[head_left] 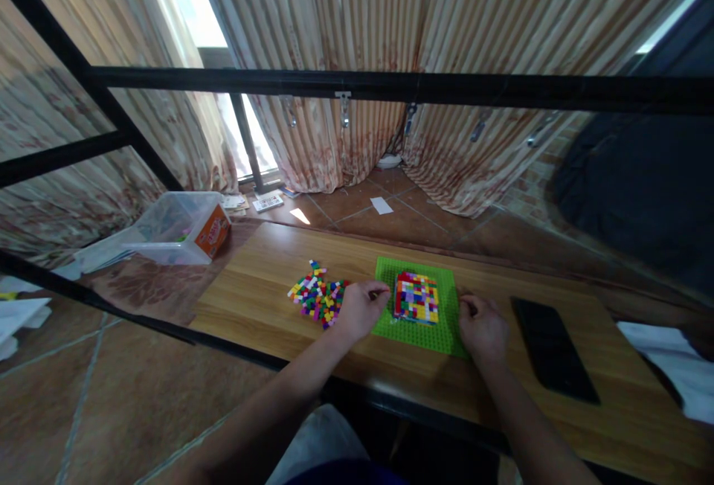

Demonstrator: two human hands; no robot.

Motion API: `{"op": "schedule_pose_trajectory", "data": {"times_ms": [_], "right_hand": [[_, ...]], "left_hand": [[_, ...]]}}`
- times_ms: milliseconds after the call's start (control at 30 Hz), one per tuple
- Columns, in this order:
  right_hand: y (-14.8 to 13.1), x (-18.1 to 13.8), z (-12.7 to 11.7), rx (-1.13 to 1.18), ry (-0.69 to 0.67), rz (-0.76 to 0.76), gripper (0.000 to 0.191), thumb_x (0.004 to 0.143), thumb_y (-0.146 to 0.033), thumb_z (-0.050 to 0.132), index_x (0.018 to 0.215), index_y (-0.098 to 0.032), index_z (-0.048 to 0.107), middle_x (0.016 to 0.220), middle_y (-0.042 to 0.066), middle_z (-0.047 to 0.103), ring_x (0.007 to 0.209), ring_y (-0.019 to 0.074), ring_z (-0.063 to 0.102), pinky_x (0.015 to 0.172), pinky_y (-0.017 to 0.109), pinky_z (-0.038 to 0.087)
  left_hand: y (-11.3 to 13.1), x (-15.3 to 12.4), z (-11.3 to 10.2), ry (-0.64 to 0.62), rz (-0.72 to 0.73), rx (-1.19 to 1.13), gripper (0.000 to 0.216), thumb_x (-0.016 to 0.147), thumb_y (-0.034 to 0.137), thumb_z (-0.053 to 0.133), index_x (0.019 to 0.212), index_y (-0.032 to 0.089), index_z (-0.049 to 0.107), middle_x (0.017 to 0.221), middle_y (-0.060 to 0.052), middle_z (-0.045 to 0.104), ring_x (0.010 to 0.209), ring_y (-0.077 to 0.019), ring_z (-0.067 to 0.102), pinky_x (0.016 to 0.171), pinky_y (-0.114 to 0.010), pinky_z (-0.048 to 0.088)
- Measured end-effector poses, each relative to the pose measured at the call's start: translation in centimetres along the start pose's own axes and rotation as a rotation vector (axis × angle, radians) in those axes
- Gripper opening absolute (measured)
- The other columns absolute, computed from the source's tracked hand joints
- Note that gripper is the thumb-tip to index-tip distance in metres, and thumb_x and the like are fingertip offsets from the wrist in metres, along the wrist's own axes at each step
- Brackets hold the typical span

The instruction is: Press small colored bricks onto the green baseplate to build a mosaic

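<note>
A green studded baseplate [413, 339] lies on the wooden table in front of me. On it stands a low block of multicoloured toy bricks [417, 297], with a red strip along its left side. My left hand [362, 310] is over the baseplate's left edge, thumb and fingertips pinched together close to the block; anything between them is too small to make out. At the baseplate's right edge, my right hand [484, 327] has its fingers curled and its fingertips against the rim. Loose coloured bricks [317, 293] are heaped left of my left hand, which partly hides them.
A black phone-like slab [554, 349] lies on the table [245, 277] to the right. Beyond the table's left end, a clear plastic box [184, 226] with an orange label stands on the floor. A black metal rail [379, 85] crosses in front, before curtains.
</note>
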State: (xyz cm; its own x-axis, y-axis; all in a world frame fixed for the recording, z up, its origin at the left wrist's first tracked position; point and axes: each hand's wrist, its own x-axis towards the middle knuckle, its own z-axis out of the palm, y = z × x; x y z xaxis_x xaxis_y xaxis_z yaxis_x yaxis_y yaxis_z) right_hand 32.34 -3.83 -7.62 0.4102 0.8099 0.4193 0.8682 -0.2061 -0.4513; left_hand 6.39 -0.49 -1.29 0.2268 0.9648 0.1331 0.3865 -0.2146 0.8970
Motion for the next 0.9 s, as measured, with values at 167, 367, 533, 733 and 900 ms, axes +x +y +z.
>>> {"op": "schedule_pose_trajectory", "data": {"times_ms": [167, 367, 533, 733, 900], "right_hand": [[0.0, 0.0, -0.1, 0.005, -0.003, -0.007, 0.031, 0.083, -0.033, 0.042, 0.085, -0.017, 0.069, 0.087, 0.01, 0.065, 0.076, 0.0206, 0.057, 0.072, 0.032, 0.042], [-0.2, 0.0, -0.2, 0.018, 0.001, -0.005, 0.03, 0.084, -0.033, 0.042, 0.086, -0.017, 0.068, 0.086, 0.01, 0.064, 0.075, 0.0204, 0.057, 0.071, 0.031, 0.043], [-0.3, 0.0, -0.2, 0.027, 0.001, 0.002, 0.032, 0.083, -0.034, 0.042, 0.086, -0.016, 0.068, 0.086, 0.01, 0.065, 0.076, 0.0206, 0.058, 0.072, 0.031, 0.043], [-0.2, 0.0, -0.1, 0.02, 0.008, 0.007, 0.032, 0.082, -0.033, 0.042, 0.086, -0.017, 0.069, 0.086, 0.01, 0.065, 0.076, 0.0206, 0.057, 0.071, 0.031, 0.043], [-0.1, 0.0, 0.0, 0.024, 0.01, -0.007, 0.031, 0.083, -0.033, 0.042, 0.085, -0.017, 0.069, 0.086, 0.009, 0.065, 0.078, 0.0208, 0.058, 0.073, 0.031, 0.044]], "left_hand": [[-0.1, 0.3, 1.1, -0.019, 0.017, 0.001, 0.018, 0.083, 0.017, 0.057, 0.086, 0.021, 0.075, 0.086, 0.0, 0.076, 0.081, -0.0134, 0.069, 0.078, -0.022, 0.052], [-0.3, 0.8, 1.4, -0.025, 0.055, 0.074, 0.016, 0.084, 0.017, 0.059, 0.09, 0.021, 0.073, 0.09, -0.001, 0.075, 0.084, -0.014, 0.069, 0.081, -0.024, 0.052], [-0.4, 0.9, 1.5, -0.053, 0.095, 0.103, 0.017, 0.085, 0.018, 0.059, 0.093, 0.023, 0.073, 0.091, 0.0, 0.075, 0.086, -0.0146, 0.069, 0.081, -0.025, 0.051], [0.0, 0.8, 1.7, -0.002, 0.052, 0.068, 0.014, 0.082, 0.016, 0.064, 0.088, 0.022, 0.075, 0.09, -0.001, 0.075, 0.081, -0.0137, 0.067, 0.08, -0.025, 0.051], [-0.1, 1.0, 2.2, 0.037, -0.006, -0.031, 0.012, 0.08, 0.012, 0.064, 0.082, 0.019, 0.074, 0.083, -0.001, 0.074, 0.076, -0.0125, 0.066, 0.075, -0.024, 0.051]]}}
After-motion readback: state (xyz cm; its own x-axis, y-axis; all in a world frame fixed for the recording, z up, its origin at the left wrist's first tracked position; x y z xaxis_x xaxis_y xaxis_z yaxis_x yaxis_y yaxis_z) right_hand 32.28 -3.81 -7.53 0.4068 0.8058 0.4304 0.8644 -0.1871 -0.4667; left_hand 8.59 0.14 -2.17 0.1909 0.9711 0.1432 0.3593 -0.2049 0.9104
